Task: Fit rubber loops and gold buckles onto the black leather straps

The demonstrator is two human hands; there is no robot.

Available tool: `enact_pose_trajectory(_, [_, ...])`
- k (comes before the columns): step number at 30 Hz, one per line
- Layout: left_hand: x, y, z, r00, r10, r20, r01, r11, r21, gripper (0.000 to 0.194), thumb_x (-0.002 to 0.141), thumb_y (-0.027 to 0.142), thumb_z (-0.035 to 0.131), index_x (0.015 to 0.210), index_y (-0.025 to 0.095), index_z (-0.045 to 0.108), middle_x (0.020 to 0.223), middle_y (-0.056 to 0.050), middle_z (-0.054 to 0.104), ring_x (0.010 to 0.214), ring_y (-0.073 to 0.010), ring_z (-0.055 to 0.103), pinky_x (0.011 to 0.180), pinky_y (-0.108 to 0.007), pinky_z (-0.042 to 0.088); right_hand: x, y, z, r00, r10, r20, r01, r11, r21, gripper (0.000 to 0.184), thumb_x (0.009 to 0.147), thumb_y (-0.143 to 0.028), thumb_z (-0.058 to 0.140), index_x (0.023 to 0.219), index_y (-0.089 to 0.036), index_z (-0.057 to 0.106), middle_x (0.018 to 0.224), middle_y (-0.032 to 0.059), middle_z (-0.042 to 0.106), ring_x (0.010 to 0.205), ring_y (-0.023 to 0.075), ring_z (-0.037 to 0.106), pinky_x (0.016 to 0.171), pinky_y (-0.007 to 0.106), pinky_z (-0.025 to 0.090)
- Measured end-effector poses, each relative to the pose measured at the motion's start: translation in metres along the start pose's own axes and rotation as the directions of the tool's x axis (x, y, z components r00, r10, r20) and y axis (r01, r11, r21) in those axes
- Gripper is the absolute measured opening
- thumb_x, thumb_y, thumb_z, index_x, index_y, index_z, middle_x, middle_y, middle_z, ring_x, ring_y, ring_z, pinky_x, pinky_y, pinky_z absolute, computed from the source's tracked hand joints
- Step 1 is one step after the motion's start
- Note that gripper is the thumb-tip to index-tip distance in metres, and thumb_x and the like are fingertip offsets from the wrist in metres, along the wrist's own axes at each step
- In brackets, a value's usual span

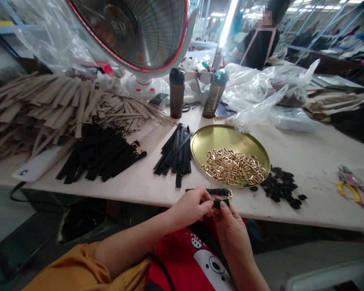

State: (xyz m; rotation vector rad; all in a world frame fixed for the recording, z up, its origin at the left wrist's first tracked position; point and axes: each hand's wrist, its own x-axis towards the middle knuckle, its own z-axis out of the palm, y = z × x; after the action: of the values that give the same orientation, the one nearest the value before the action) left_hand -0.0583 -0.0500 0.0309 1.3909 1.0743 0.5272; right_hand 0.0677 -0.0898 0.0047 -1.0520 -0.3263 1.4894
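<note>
At the table's front edge, my left hand (191, 208) and my right hand (233, 226) meet with fingers pinched on a short black strap (221, 203). A bit of gold metal shows by the left fingertips; the fingers hide most of it. Just beyond them lies another black strap (206, 192) with a gold buckle (229, 193) at its right end. A round gold tray (212, 135) holds a heap of small gold buckles (235, 165). Small black loops (280, 186) are scattered right of the tray. Left of it lies a bunch of plain black straps (176, 151).
Black straps with buckles (94, 157) are piled at left, before a big heap of beige strips (48, 101). A fan (139, 36), two bottles (176, 95) and clear plastic bags (261, 89) stand behind. Pliers (352, 186) lie at right. Another person (257, 46) is farther back.
</note>
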Motion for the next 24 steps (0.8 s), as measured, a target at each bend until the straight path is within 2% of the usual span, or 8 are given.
enact_pose_trajectory(2, [0.002,-0.001,-0.001,1.0,0.003,-0.01,-0.003,1.0,0.01,0.018,0.078,0.033,0.044,0.083,0.016,0.046,0.066,0.001,0.057,0.046,-0.0067,0.048,0.041,-0.016,0.037,0.002,0.0,0.001,1.0,-0.016,-0.008,0.016,1.0,-0.02,0.018,0.07,-0.029,0.068,0.083,-0.018,0.066,0.077,0.0004,0.066,0.064,0.0105,0.059,0.069,0.025,0.05])
enact_pose_trajectory(7, [0.009,-0.004,-0.008,0.991,-0.064,0.118,0.052,0.993,0.104,0.022,0.077,0.036,0.044,0.081,0.015,0.05,0.065,0.001,0.057,0.046,-0.0076,0.049,0.041,-0.017,0.036,0.008,-0.001,-0.005,0.995,-0.038,-0.087,0.026,0.991,-0.134,0.022,0.071,-0.033,0.066,0.089,-0.021,0.065,0.079,-0.0002,0.067,0.072,0.012,0.061,0.072,0.025,0.049])
enact_pose_trajectory(9, [0.012,-0.004,-0.011,0.991,-0.092,0.099,0.08,0.99,0.119,0.024,0.078,0.036,0.041,0.079,0.015,0.052,0.061,0.002,0.055,0.044,-0.0074,0.046,0.041,-0.017,0.034,0.008,-0.003,-0.007,0.993,-0.067,-0.094,0.046,0.976,-0.212,0.024,0.075,-0.038,0.061,0.093,-0.021,0.064,0.084,0.0012,0.068,0.076,0.0141,0.062,0.074,0.027,0.049])
enact_pose_trajectory(14, [0.018,0.006,-0.015,0.996,-0.062,0.057,0.049,0.975,0.216,0.023,0.077,0.032,0.042,0.077,0.014,0.056,0.062,0.002,0.057,0.054,-0.0089,0.048,0.05,-0.018,0.034,0.006,-0.013,-0.011,0.985,-0.155,0.068,0.17,0.919,-0.355,0.032,0.083,-0.045,0.046,0.089,-0.02,0.065,0.099,0.0066,0.064,0.092,0.0206,0.059,0.083,0.034,0.046])
enact_pose_trajectory(16, [0.019,0.01,-0.015,0.997,-0.039,0.073,0.019,0.967,0.256,0.023,0.078,0.033,0.042,0.077,0.015,0.057,0.065,0.001,0.059,0.059,-0.01,0.05,0.052,-0.019,0.034,0.009,-0.017,-0.014,0.993,-0.081,0.085,0.108,0.909,-0.403,0.024,0.078,-0.04,0.056,0.093,-0.022,0.063,0.099,0.0051,0.064,0.094,0.0204,0.058,0.087,0.034,0.043])
enact_pose_trajectory(18, [0.019,0.013,-0.013,0.998,-0.011,0.057,-0.006,0.961,0.276,0.023,0.078,0.034,0.044,0.08,0.016,0.057,0.072,0.0,0.061,0.064,-0.0114,0.052,0.054,-0.019,0.035,0.014,-0.021,-0.017,0.993,0.056,0.106,-0.01,0.92,-0.391,0.033,0.073,-0.037,0.064,0.102,-0.025,0.059,0.099,0.0041,0.063,0.093,0.02,0.058,0.088,0.035,0.042])
enact_pose_trajectory(20, [0.019,0.013,-0.011,1.0,0.01,0.013,-0.014,0.952,0.305,0.022,0.077,0.035,0.047,0.086,0.017,0.057,0.078,-0.001,0.062,0.069,-0.0127,0.054,0.057,-0.02,0.036,0.02,-0.023,-0.018,0.956,0.237,0.173,-0.167,0.924,-0.345,0.041,0.07,-0.038,0.066,0.107,-0.024,0.055,0.098,0.0049,0.063,0.092,0.0203,0.059,0.087,0.037,0.042])
enact_pose_trajectory(24, [0.018,0.01,-0.007,1.0,0.02,-0.007,-0.016,0.923,0.384,0.021,0.076,0.033,0.05,0.09,0.018,0.056,0.081,-0.001,0.063,0.073,-0.0145,0.055,0.06,-0.021,0.038,0.023,-0.026,-0.017,0.902,0.353,0.248,-0.305,0.928,-0.214,0.029,0.063,-0.032,0.073,0.085,-0.021,0.057,0.079,0.0008,0.063,0.073,0.0155,0.059,0.072,0.029,0.046])
